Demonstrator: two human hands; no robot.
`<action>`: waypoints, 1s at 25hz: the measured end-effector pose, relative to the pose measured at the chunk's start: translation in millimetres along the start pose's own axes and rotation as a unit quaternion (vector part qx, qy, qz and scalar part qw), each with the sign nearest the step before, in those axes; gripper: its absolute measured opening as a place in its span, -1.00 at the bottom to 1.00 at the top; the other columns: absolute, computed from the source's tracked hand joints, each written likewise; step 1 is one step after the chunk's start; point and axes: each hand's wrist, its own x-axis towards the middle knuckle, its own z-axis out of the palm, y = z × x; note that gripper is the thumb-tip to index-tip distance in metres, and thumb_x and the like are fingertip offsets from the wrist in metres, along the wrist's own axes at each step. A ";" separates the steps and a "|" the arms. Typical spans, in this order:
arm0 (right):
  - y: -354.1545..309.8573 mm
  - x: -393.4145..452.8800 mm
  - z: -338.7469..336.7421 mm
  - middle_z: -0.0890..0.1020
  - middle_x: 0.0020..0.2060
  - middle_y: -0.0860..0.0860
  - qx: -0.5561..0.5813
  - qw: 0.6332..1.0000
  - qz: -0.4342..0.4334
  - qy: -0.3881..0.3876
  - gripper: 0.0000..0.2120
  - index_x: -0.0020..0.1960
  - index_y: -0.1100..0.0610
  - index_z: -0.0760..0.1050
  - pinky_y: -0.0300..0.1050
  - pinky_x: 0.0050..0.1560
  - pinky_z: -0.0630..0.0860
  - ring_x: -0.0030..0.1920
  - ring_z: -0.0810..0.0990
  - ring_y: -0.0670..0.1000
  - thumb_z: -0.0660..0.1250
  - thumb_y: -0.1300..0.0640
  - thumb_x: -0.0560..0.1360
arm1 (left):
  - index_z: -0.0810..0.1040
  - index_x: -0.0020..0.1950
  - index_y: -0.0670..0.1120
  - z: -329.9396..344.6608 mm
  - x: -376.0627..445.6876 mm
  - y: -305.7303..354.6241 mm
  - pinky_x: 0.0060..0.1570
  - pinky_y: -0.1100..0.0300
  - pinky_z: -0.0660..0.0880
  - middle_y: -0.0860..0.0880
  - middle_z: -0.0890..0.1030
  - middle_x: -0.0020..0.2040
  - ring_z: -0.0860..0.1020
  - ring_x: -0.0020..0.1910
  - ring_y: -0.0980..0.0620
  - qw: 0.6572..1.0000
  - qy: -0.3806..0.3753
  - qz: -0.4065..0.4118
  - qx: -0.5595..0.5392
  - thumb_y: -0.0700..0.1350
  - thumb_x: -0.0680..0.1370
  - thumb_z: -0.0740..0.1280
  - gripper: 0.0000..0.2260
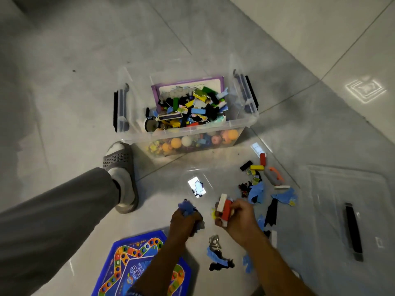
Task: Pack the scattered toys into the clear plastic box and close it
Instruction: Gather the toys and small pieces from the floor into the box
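Observation:
The clear plastic box (pixel 243 123) stands open on the floor ahead, heaped with blocks, puzzle pieces, balls and a purple-edged book (pixel 188 83). Its clear lid (pixel 333 201) with a black handle lies flat at the right. My left hand (pixel 184 222) is closed around blue puzzle pieces (pixel 187 207). My right hand (pixel 238 217) grips a white and a red block (pixel 224 209) together. Scattered toys lie to the right of my hands: red (pixel 263 159), yellow (pixel 256 167) and black (pixel 246 165) blocks, an orange-and-grey toy (pixel 273 175), blue puzzle pieces (pixel 257 192).
A blue board game (pixel 132 259) lies on the floor under my left forearm. More blue and black pieces and a metal ring puzzle (pixel 214 242) sit between my arms. A leg in grey trousers with a grey slipper (pixel 123 176) stands left of the box.

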 end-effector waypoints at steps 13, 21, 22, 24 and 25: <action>-127.1 16.2 132.2 0.65 -0.12 0.12 -0.252 0.926 -0.211 0.183 -0.79 0.01 0.19 0.54 0.01 -0.13 0.65 -0.15 0.66 0.11 0.29 0.06 0.51 | 0.53 -0.03 -0.07 -42.3 -18.2 231.0 -0.20 0.04 0.56 -0.16 0.60 -0.08 0.58 -0.16 -0.13 0.970 0.099 0.208 -0.071 0.06 0.58 0.23 -0.78; 17.1 71.6 -36.4 0.61 -0.04 0.04 -0.641 0.720 -0.169 0.203 -0.82 0.09 0.14 0.51 -0.23 -0.17 0.48 -0.09 0.55 0.01 0.28 0.15 0.50 | 0.52 0.12 -0.06 5.2 72.6 31.1 0.05 0.10 0.50 -0.11 0.57 0.07 0.55 0.05 -0.12 0.918 0.090 0.177 0.345 -0.16 0.49 0.33 -0.79; 27.5 76.2 -39.8 0.60 0.00 0.02 -0.693 0.672 -0.196 0.175 -0.78 0.15 0.13 0.48 -0.27 -0.13 0.48 -0.05 0.56 -0.02 0.29 0.11 0.52 | 0.48 0.19 -0.07 11.4 81.6 25.8 0.04 0.05 0.50 -0.13 0.53 0.10 0.54 0.06 -0.15 0.890 0.068 0.212 0.398 -0.13 0.51 0.32 -0.74; 45.6 85.9 -45.0 0.57 0.03 0.00 -0.747 0.602 -0.241 0.146 -0.72 0.21 0.08 0.43 -0.20 -0.05 0.54 -0.02 0.57 -0.04 0.28 0.01 0.54 | 0.39 0.28 -0.07 21.4 101.4 18.4 -0.05 -0.03 0.54 -0.14 0.45 0.10 0.52 0.01 -0.16 0.826 0.044 0.290 0.482 -0.06 0.52 0.31 -0.66; 52.4 91.2 -49.0 0.56 0.01 0.01 -0.768 0.571 -0.250 0.149 -0.72 0.19 0.07 0.42 -0.16 -0.07 0.57 -0.05 0.57 -0.03 0.28 -0.02 0.54 | 0.35 0.31 -0.07 25.2 109.5 18.2 -0.09 -0.01 0.55 -0.14 0.42 0.11 0.51 0.01 -0.14 0.809 0.053 0.308 0.498 -0.03 0.53 0.31 -0.62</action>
